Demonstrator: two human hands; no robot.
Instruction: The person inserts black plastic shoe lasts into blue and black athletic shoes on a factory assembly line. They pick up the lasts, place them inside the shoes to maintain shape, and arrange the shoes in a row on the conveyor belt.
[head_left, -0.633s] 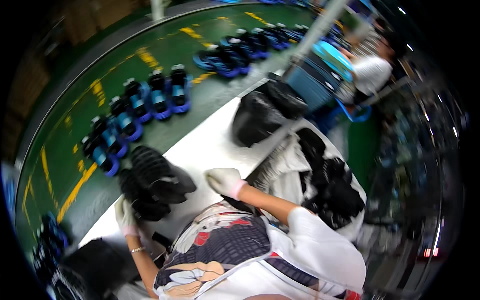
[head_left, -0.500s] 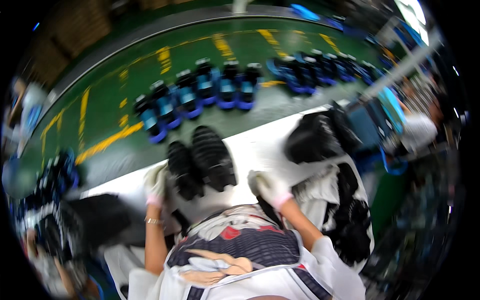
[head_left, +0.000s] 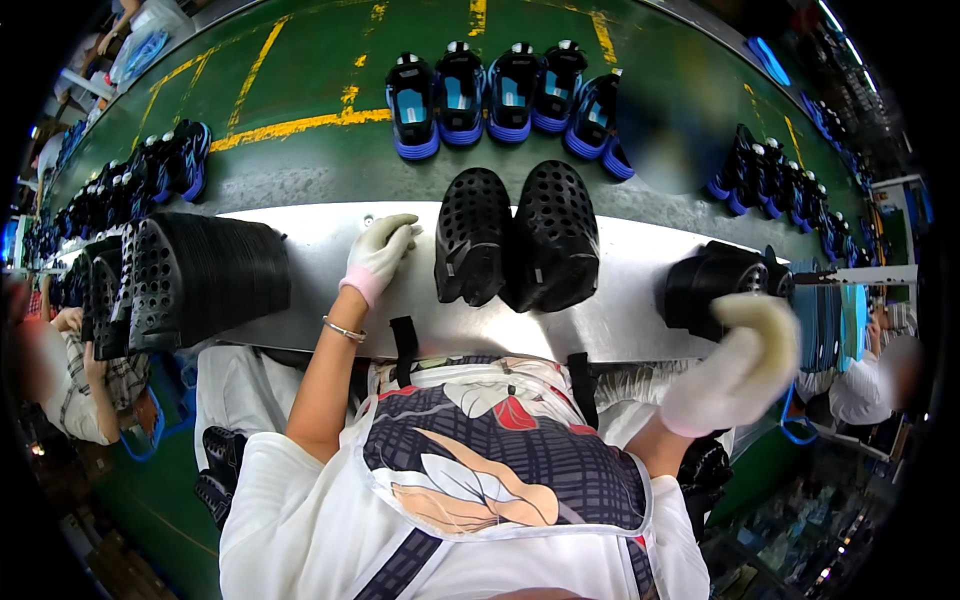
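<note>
On the metal table stands a pair of black, hollow, foot-shaped plastic pieces with round holes, the left one (head_left: 472, 232) close beside the right one (head_left: 556, 235). My gloved left hand (head_left: 380, 250) rests on the table left of the pair, apart from it, its fingers stretched out and nothing in them. At the right, my gloved right hand (head_left: 738, 365) is raised and smeared by motion, just in front of a nested stack of similar black pieces (head_left: 715, 285). Whether it touches that stack or holds anything cannot be made out.
A longer stack of black perforated pieces (head_left: 215, 262) lies at the table's left. Black shoes with blue soles (head_left: 461, 95) line the green conveyor (head_left: 300, 170) beyond the metal table (head_left: 330, 225). Thin blue-grey sheets (head_left: 818, 318) stand at the right. Other people sit at both sides.
My right hand has gone from beside the pair out to the right-hand stack. My left hand stays left of the pair, now with fingers pointing right. The view has turned and the shoes have shifted.
</note>
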